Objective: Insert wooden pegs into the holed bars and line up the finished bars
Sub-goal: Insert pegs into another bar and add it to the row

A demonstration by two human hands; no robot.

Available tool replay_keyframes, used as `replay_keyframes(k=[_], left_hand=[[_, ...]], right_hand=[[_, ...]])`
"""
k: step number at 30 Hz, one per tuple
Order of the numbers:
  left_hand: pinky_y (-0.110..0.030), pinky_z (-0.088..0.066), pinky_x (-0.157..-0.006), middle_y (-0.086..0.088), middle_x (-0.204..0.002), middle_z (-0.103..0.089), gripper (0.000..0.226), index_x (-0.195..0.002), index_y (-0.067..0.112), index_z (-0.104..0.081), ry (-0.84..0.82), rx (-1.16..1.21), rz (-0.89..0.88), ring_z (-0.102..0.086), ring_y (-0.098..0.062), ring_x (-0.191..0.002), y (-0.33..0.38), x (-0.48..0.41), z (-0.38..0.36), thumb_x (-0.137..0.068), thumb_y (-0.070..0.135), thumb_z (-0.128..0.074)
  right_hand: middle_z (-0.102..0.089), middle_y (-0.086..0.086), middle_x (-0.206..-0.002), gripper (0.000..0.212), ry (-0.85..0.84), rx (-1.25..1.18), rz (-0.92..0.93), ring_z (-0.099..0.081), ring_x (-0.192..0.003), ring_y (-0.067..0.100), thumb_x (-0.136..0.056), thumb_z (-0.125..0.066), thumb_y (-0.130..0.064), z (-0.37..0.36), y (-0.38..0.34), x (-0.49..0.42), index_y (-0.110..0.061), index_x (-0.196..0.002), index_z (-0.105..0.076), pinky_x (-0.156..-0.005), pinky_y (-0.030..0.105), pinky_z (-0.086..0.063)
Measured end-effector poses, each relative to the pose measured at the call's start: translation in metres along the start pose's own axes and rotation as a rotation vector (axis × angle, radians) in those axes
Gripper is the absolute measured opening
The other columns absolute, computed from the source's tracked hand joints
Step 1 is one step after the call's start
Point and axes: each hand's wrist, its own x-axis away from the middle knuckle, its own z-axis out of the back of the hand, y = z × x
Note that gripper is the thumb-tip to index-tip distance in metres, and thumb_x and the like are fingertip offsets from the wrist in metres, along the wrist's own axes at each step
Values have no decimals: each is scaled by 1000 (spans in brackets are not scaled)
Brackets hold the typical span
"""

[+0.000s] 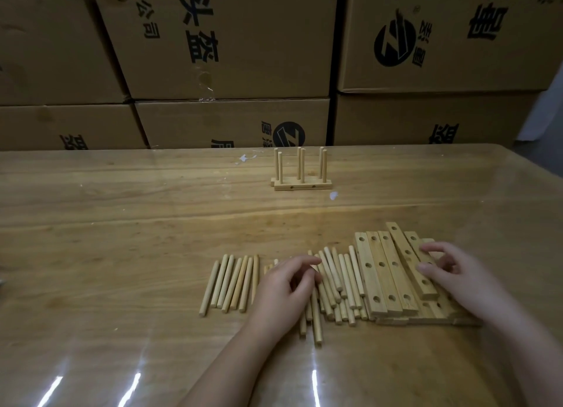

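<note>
Two finished bars (302, 186), each with three upright pegs, stand one behind the other at the far middle of the table. Near me lies a spread of loose wooden pegs (232, 281), piled thicker toward the right (338, 280). Right of them is a stack of holed bars (376, 272) lying side by side. One holed bar (406, 256) lies slanted on top of the stack. My right hand (454, 274) grips it with thumb and fingers at its right edge. My left hand (285, 287) curls over the peg pile, thumb and fingertips pinching a peg (316, 321) there.
The wooden table (122, 224) has a glossy cover with light glare near its front edge. Stacked cardboard boxes (231, 41) form a wall right behind the table's far edge. Small white scraps (333, 195) lie near the finished bars.
</note>
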Motion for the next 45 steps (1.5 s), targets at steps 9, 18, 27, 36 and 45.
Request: replay_keyframes(k=[9, 18, 27, 36, 45], left_hand=[[-9, -44, -75, 24, -91, -68, 34, -101, 50, -57, -6, -17, -9, -61, 5, -85, -4, -1, 0, -94, 17, -56], [-10, -44, -72, 24, -90, -68, 33, -101, 50, -57, -6, 2, -10, -61, 5, -82, -7, -1, -1, -94, 17, -56], [-22, -51, -81, 17, -93, -69, 23, -98, 52, -59, -64, 34, -7, -63, -1, -90, -4, 0, 2, -91, 30, -58], [-20, -49, -84, 9, -97, -74, 38, -102, 31, -71, -55, 383, 71, -66, -8, -99, 0, -1, 9, -75, 56, -60], [-21, -52, -62, -2, -79, -72, 45, -103, 22, -74, 37, 855, 256, -69, -12, -73, -7, -7, 20, -75, 57, -66]], right_hand=[[-47, 1, -106, 26, -52, 70, 56, -53, -84, 16, -91, -55, -25, 3, 1, 2, -41, -111, -52, -65, 29, -46], [-43, 3, -107, 46, -14, 43, 43, -47, -83, 10, -86, -62, -22, 3, 6, -2, -41, -126, -47, -68, 26, -40], [-55, -2, -109, 43, 445, -262, 126, -58, -83, 15, -90, -52, -23, -16, -19, 9, -31, -131, -42, -58, 33, -51], [-63, -23, -92, 24, 49, -562, 435, -63, -77, -1, -68, -68, -36, -90, -72, 73, -31, -89, -58, -62, 9, -48], [-52, -24, -105, 28, 201, -108, 787, -54, -92, -3, -91, -42, -34, -92, -66, 69, -27, -114, -58, -76, 13, -44]])
